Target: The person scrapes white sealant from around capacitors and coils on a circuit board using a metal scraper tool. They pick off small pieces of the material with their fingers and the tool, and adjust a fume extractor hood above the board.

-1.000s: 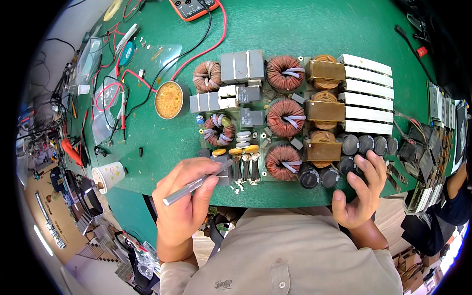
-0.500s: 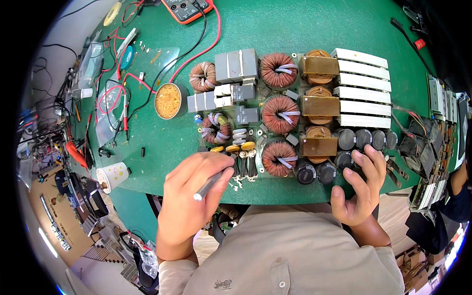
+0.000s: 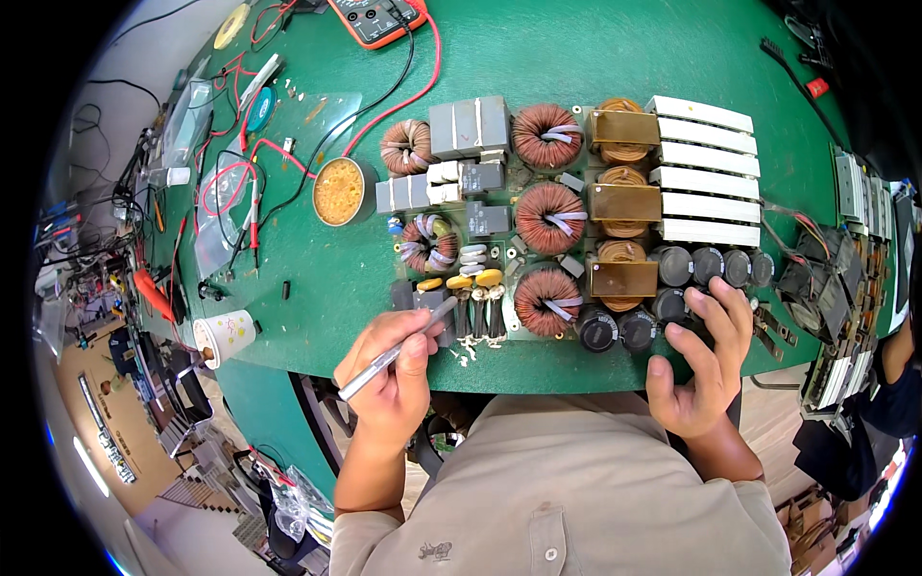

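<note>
A large circuit board (image 3: 504, 252) lies on the green table, packed with copper-wound toroid coils (image 3: 549, 217), brown transformers (image 3: 624, 203) and white heatsink bars (image 3: 706, 180). My left hand (image 3: 386, 370) is closed around a slim silver metal tool (image 3: 379, 365), its narrow tip pointing up and right toward the board's near-left corner. Close to that tip are yellow disc parts (image 3: 489, 277) and black parts with white residue (image 3: 478, 313). My right hand (image 3: 706, 360) has its fingers apart and curved, fingertips at the black cylindrical capacitors (image 3: 671, 305) along the near-right edge; whether they press on them I cannot tell.
A round tin of yellowish material (image 3: 340, 191) stands left of the board. Behind it are an orange multimeter (image 3: 377, 19) and its leads. A paper cup (image 3: 224, 337) sits at the left edge. More boards (image 3: 864, 221) and a fan (image 3: 816, 274) are on the right. White crumbs lie near the front.
My left hand has shifted slightly right and down, and the tool in it lies more level, showing more of its length. The right hand stays about where it was.
</note>
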`<move>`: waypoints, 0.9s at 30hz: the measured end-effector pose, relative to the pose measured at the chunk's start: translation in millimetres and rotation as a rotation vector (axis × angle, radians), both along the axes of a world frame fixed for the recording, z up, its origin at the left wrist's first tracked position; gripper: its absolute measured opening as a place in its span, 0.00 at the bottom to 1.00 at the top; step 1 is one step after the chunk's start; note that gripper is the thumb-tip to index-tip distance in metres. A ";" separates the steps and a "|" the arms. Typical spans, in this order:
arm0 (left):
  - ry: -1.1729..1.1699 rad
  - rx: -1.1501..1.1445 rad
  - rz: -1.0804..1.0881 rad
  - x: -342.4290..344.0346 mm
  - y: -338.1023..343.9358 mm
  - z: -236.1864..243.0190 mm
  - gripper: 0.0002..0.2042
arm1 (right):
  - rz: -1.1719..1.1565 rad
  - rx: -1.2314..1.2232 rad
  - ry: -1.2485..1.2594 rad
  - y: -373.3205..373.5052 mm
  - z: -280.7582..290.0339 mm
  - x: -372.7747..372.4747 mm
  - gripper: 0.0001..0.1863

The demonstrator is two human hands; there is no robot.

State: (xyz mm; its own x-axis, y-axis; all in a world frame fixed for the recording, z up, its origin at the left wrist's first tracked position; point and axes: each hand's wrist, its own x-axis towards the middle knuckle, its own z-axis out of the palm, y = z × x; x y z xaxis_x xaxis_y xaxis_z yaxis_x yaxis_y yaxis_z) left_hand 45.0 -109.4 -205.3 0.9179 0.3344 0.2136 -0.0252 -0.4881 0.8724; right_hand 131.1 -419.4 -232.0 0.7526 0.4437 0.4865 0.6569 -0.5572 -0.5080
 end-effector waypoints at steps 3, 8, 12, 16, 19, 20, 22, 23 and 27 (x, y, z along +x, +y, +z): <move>-0.040 0.057 -0.018 -1.6 0.1 -3.2 0.12 | -0.004 0.000 0.000 0.3 0.0 -0.1 0.15; -0.170 0.356 -0.181 5.4 -0.8 2.7 0.06 | -0.007 0.006 0.004 1.3 0.7 -0.1 0.15; -0.207 0.429 -0.257 3.8 2.0 1.5 0.16 | -0.009 -0.003 0.004 1.4 0.6 -0.4 0.15; -0.184 0.350 -0.205 2.4 4.0 -1.6 0.10 | -0.006 -0.011 0.002 1.3 0.9 -0.4 0.15; -0.093 0.092 -0.064 -3.0 5.5 -4.9 0.10 | -0.009 -0.017 0.003 0.6 1.5 -0.5 0.14; -0.083 -0.026 -0.008 -3.9 4.7 -5.4 0.12 | -0.008 -0.016 0.006 0.7 1.4 -0.8 0.14; -0.035 -0.150 0.050 -4.4 5.7 -3.0 0.14 | -0.008 -0.013 0.013 0.9 1.7 -0.7 0.14; -0.031 -0.163 0.035 -4.6 6.9 -1.9 0.14 | -0.007 -0.014 0.012 1.4 1.9 -0.5 0.14; 0.006 -0.131 -0.038 -1.1 10.1 6.7 0.12 | -0.011 -0.021 0.009 1.2 1.2 -1.3 0.13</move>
